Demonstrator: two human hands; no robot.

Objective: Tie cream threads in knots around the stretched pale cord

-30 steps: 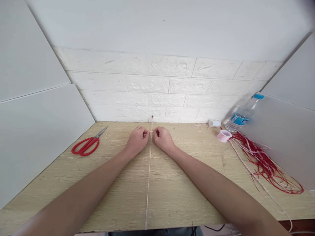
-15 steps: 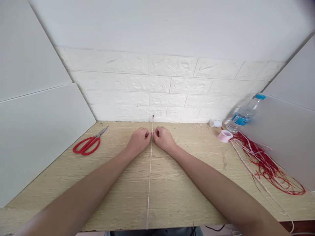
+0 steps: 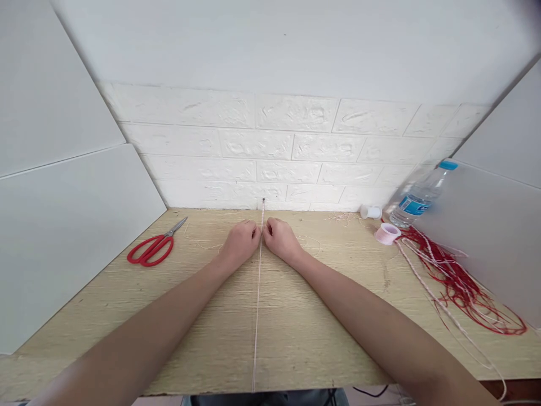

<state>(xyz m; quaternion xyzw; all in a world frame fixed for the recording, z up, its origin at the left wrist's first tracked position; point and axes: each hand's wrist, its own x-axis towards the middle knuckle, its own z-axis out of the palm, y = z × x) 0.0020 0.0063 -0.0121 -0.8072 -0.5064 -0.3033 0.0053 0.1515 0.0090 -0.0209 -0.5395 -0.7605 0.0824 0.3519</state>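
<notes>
A pale cord (image 3: 257,304) runs taut from a small dark hook (image 3: 264,200) at the foot of the wall to the table's front edge. Its far stretch near the hook looks thicker and braided or knotted. My left hand (image 3: 242,241) is closed in a fist just left of the cord, and my right hand (image 3: 279,238) is closed just right of it, the knuckles almost touching. A fine thread (image 3: 198,246) trails out from the left fist, and another loop of thread (image 3: 311,243) lies beside the right one. The fingertips are mostly hidden.
Red-handled scissors (image 3: 153,249) lie at left. On the right stand a pink thread spool (image 3: 387,233), a white spool (image 3: 371,211) and a water bottle (image 3: 416,200). A tangle of red cords (image 3: 469,299) and a pale braided cord (image 3: 448,316) reach the right edge.
Both hands stay closed at the cord in nearly the same place. The whole view has shifted very slightly.
</notes>
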